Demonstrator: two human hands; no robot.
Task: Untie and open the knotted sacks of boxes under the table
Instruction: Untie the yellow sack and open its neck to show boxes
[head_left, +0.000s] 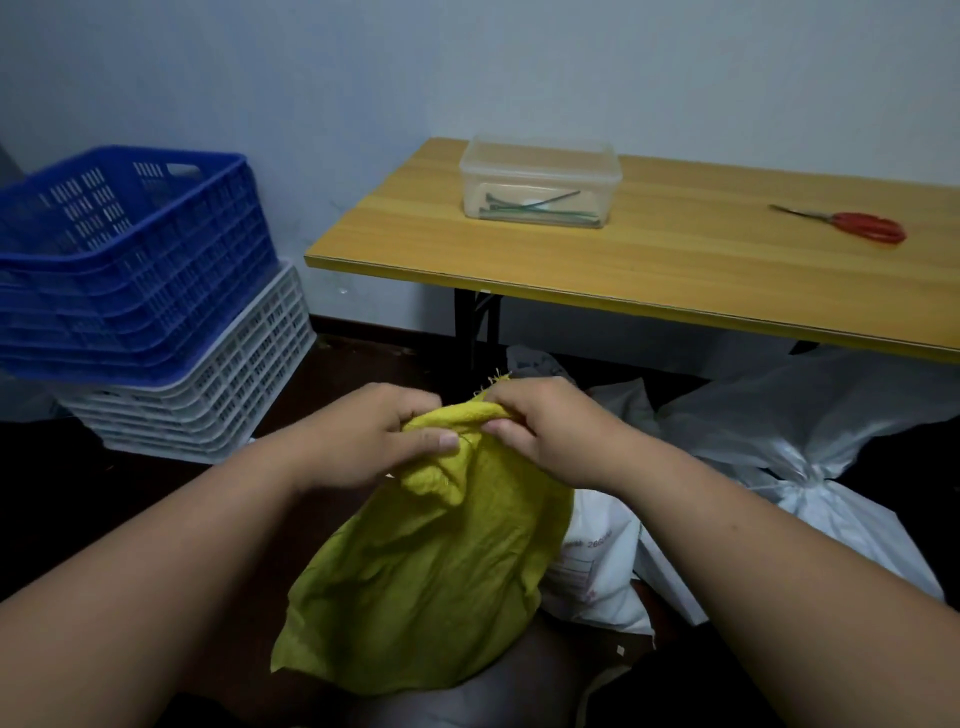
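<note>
Sack in hand: a yellow-green woven fabric sack (441, 571) hangs in front of the wooden-topped folding table (675, 260), its bunched neck raised between both hands.
Left hand (374, 436): clenched on the left side of the bunched neck, thumb pressed over the cloth.
Right hand (545, 426): pinching the neck's right side, frayed threads sticking up above it.
Other sacks: a white woven plastic sack (810, 467), tied at its neck, lies partly under the table; a printed white sack (597, 561) touches the yellow-green one.
Table top: a clear lidded plastic box (540, 182) holding cable ties; red-handled scissors (852, 223) well to its right.
Left of table: stacked blue slotted plastic crates (130, 260) on white slotted crates (218, 384).
</note>
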